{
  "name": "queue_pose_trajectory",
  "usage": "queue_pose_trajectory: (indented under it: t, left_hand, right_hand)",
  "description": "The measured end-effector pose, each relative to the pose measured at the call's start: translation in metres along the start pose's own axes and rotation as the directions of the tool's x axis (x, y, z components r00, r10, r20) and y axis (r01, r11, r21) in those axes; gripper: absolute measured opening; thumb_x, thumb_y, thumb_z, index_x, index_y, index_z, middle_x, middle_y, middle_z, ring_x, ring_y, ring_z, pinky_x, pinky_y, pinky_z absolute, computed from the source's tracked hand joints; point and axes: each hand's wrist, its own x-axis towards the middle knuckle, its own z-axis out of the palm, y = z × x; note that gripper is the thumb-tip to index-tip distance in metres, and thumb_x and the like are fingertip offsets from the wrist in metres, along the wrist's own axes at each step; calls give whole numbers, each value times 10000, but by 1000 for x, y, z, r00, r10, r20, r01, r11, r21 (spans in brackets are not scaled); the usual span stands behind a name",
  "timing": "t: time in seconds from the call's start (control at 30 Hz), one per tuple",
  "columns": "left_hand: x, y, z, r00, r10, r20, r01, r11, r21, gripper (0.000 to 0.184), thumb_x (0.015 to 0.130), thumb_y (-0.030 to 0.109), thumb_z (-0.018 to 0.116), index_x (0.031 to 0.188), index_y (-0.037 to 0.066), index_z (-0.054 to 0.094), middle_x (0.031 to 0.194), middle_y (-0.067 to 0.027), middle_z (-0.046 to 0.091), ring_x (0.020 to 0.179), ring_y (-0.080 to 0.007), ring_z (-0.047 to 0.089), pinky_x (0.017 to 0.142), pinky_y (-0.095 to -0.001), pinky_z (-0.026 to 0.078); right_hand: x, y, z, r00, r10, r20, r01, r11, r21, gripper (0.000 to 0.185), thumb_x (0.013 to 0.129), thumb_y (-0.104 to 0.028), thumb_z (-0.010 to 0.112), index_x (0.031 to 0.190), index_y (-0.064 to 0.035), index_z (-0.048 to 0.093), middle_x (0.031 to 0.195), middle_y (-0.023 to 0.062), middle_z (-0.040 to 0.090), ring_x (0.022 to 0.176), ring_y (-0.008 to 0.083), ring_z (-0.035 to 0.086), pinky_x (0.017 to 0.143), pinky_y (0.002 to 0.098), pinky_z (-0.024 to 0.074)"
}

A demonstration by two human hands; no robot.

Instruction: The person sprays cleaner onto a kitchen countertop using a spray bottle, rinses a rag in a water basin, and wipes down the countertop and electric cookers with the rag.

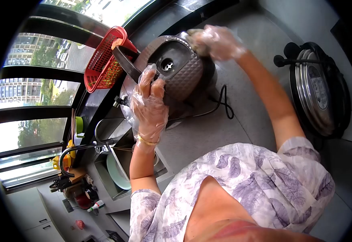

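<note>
A dark appliance with a faceted lid and a raised black handle stands on the grey counter. My left hand, in a clear plastic glove, rests against the lid's near-left edge beside the handle, its fingers apart. At the lid's far-right edge is my right hand, also gloved and blurred by motion. Its fingers are closed round a crumpled greyish-beige cloth, which touches the appliance's side. The cloth's exact outline is smeared.
A red basket stands left of the appliance, by the windows. Nearer on the left are a sink with a pale green basin and a black faucet. A black cord trails on the counter. A round black-and-silver appliance is at right.
</note>
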Motion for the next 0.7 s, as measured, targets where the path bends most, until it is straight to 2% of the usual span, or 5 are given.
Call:
queue_pose_trajectory:
  t: [0.07, 0.27, 0.47, 0.67, 0.7]
  left_hand:
    - [1, 1, 0, 1000, -4, -1, 4, 1000, 21, 514, 510, -167, 550, 946, 102, 507, 1157, -99, 518, 1037, -343, 555, 802, -429, 461]
    - [0, 2, -2, 1000, -10, 19, 10, 1000, 20, 554, 484, -176, 557, 956, 111, 509, 1164, -100, 516, 1039, -340, 555, 828, -428, 462]
    - [3, -6, 4, 999, 33, -27, -32, 999, 4, 453, 584, -107, 593, 971, 119, 526, 1187, -102, 538, 987, -328, 590, 714, -406, 486]
    - [-1, -6, 5, 999, 41, 22, -42, 998, 53, 363, 633, -45, 649, 910, 116, 478, 1115, -124, 485, 1059, -336, 545, 760, -407, 477]
    - [-3, -7, 7, 999, 53, 8, -54, 997, 58, 362, 630, -57, 632, 908, 113, 477, 1112, -126, 481, 1072, -337, 533, 791, -413, 469]
  right_hand:
    - [-29, -12, -7, 969, -194, -152, 174, 975, -135, 223, 675, -115, 637, 889, -167, 672, 882, 27, 670, 879, 232, 626, 780, 379, 500]
    - [-3, -35, -20, 987, 123, 104, -99, 973, -208, 379, 684, -63, 584, 1042, -162, 664, 1016, 52, 660, 927, 236, 600, 850, 352, 475]
    - [66, 24, 51, 987, 157, 25, -132, 723, 678, 333, 683, 69, 502, 973, -6, 647, 854, 59, 664, 677, 127, 591, 676, 228, 488]
    - [75, 72, 38, 880, 395, 265, -454, 863, 221, 183, 737, -21, 565, 901, -20, 645, 801, 20, 659, 715, 115, 575, 659, 248, 459]
    - [85, 143, 98, 911, 309, 275, -413, 697, 586, 201, 711, -47, 596, 903, -16, 648, 808, 50, 657, 712, 140, 584, 663, 256, 467]
